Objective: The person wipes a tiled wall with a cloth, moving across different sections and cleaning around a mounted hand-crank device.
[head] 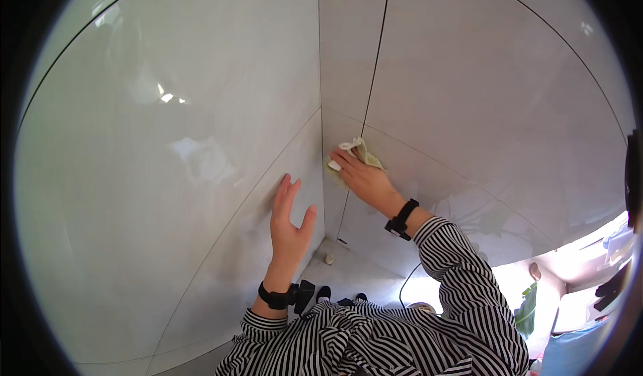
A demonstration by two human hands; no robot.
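Observation:
My right hand [365, 179] presses a pale yellow-green cloth [370, 156] against the right tiled wall [452, 100], close to the corner. The cloth bunches up above and around my fingers and lies over a thin dark vertical line on the wall. My left hand [291, 220] is raised with its fingers apart, beside the left tiled wall [201, 125]. It holds nothing; whether its fingertips touch the wall I cannot tell. Both wrists wear black straps with small devices.
The walls meet in a vertical corner above a grey floor [346, 263]. A small pale round object [329, 259] stands on the floor near it. Below right, a dark cable [406, 288] curves down, a large green leaf [526, 313] shows, and a blue cloth-like thing [572, 351] lies at the rim.

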